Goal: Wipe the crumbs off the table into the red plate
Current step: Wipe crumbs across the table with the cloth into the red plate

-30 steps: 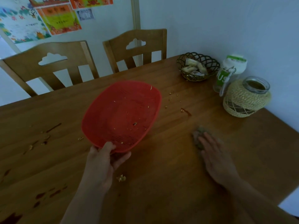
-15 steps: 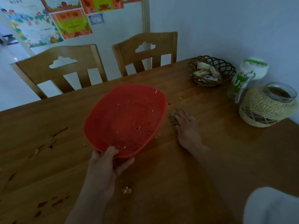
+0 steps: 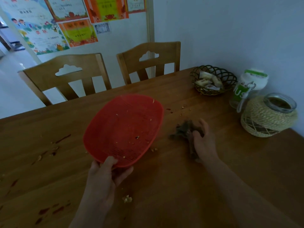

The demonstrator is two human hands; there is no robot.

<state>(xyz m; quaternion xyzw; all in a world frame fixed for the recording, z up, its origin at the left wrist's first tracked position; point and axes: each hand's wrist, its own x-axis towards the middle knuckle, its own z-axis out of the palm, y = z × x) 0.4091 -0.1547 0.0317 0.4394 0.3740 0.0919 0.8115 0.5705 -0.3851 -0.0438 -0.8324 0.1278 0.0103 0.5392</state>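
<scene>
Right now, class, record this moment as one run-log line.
left hand: holds red plate by near rim, tilted | right hand: grips cloth on table | crumbs: some left

- The left hand (image 3: pixel 105 178) and its forearm entered from the bottom centre of the frame, bare to the lower edge, with no sleeve, watch or ring visible.
- The right hand (image 3: pixel 204 143) and its forearm ran in from the lower right corner, likewise bare, with no glove or jewellery on show.
- Both forearms appeared slim, and dim light left finer detail unclear.
</scene>
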